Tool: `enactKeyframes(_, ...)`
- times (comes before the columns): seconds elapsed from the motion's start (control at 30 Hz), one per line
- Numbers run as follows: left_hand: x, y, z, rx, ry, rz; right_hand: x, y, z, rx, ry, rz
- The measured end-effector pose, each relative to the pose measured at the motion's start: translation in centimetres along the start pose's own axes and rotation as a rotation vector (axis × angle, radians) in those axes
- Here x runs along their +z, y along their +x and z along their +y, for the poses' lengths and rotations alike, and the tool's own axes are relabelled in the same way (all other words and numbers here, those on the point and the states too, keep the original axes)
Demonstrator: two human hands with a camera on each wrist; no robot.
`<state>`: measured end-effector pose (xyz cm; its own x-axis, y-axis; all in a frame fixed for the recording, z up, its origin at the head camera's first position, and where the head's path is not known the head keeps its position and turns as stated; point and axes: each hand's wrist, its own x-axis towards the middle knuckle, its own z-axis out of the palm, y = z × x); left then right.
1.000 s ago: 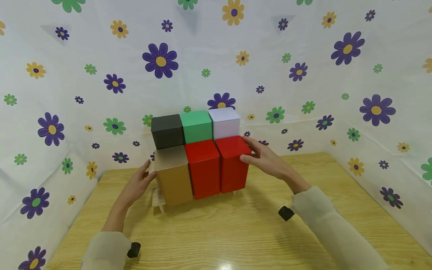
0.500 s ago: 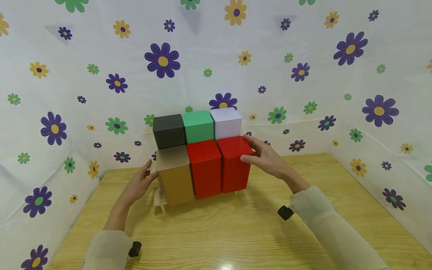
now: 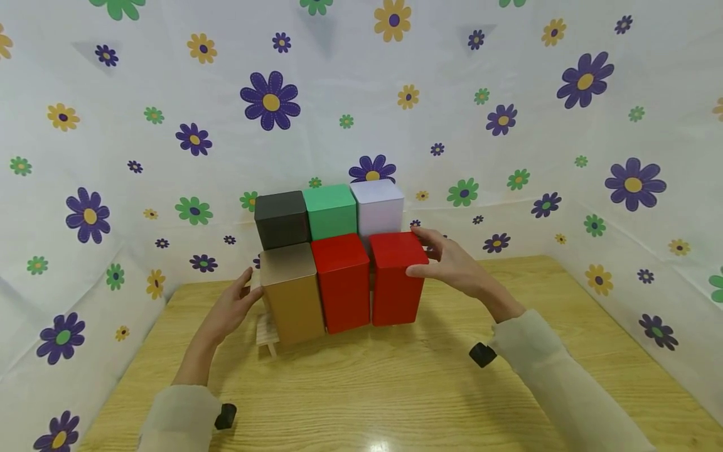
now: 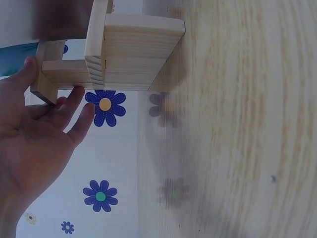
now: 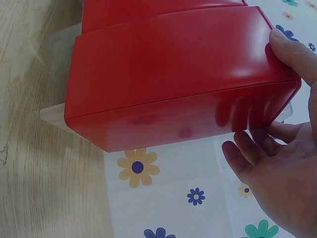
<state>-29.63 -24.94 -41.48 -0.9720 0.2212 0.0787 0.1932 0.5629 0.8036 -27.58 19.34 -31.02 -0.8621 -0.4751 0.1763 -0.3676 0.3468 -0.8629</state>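
Note:
Three tall boxes form the front row of a two-step wooden rack (image 3: 265,333): a gold box (image 3: 290,295), a red box (image 3: 343,289) and a second red box (image 3: 398,285). My right hand (image 3: 452,270) grips that second red box by its upper right side, thumb on the front and fingers behind. It stands slightly forward, with a narrow gap beside the other red box. At the rack's left end my left hand (image 3: 226,314) holds the upper wooden slat (image 4: 45,88), thumb on one side and fingers (image 4: 69,106) beyond it.
Behind, on the higher step, stand a black box (image 3: 281,220), a green box (image 3: 330,213) and a white box (image 3: 380,210). A flower-print cloth (image 3: 339,75) closes off the back and sides of the wooden table (image 3: 361,389).
The right-hand red box has shifted a little right and forward with my right hand, opening a gap beside the other red box. My left hand keeps its place on the rack.

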Motion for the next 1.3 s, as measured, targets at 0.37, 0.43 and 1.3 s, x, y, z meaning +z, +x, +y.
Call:
enactKeyframes(0.37,-0.2,0.1,0.0,0.001,0.003,0.005,-0.1,-0.3,0.3,-0.018,0.08,-0.029)
enactKeyframes(0.43,-0.2,0.1,0.0,0.005,0.01,0.007,-0.2,-0.3,0.7,-0.017,0.077,-0.025)
enactKeyframes(1.3,-0.1,-0.1,0.1,-0.011,0.002,0.013,-5.0,-4.2,4.4,0.017,0.013,0.055)
